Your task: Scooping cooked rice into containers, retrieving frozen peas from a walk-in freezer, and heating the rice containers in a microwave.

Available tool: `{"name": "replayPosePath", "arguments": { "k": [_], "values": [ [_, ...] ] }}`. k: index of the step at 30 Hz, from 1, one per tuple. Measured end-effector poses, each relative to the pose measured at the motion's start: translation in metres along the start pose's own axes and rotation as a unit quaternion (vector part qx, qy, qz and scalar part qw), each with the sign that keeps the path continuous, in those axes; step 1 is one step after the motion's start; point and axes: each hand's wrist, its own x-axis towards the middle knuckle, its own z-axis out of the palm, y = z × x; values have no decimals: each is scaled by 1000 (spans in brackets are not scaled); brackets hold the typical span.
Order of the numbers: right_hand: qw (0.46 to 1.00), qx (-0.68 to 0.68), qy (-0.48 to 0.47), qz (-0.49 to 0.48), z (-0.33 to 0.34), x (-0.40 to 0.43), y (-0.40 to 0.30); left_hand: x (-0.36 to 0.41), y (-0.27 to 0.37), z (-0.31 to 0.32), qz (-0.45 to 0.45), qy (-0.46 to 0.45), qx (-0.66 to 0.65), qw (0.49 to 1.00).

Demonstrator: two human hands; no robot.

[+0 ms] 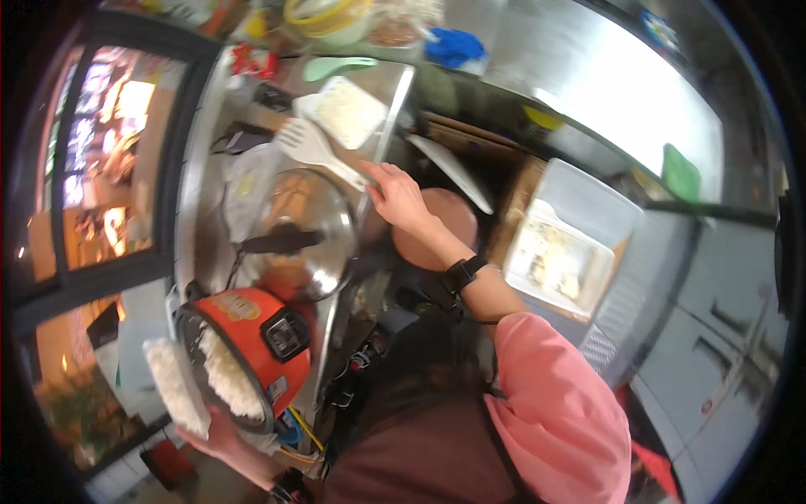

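My left hand (217, 438) holds a white rectangular container heaped with rice (176, 390), tilted on its side in this view. It is beside the open mouth of a red rice cooker (255, 315), where cooked rice (230, 378) shows. My right hand (400, 195) is over the counter edge with its fingers apart. Right at its fingertips lies the handle end of a white slotted spatula (308, 148); whether they touch is unclear. A round metal lid with a dark handle (315, 214) lies below the spatula. Beyond it stands another white container of rice (351, 112).
A light green rice paddle (337, 67) and a plastic bag (249, 189) lie on the counter (393, 104). To the right, a translucent tub (576, 183) holds a white tray with food remains (557, 252). Below is a round brown-pink top (441, 230). A window (107, 164) borders the left.
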Motion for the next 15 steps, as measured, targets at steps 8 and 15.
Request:
{"name": "replayPosePath", "arguments": {
  "k": [8,15],
  "values": [
    [877,-446,116,140,-253,-125,241,17,17,-24,4,44,12,999],
    [844,-497,-113,166,-351,-145,239,34,9,1,-44,-41,-3,998]
  ]
}}
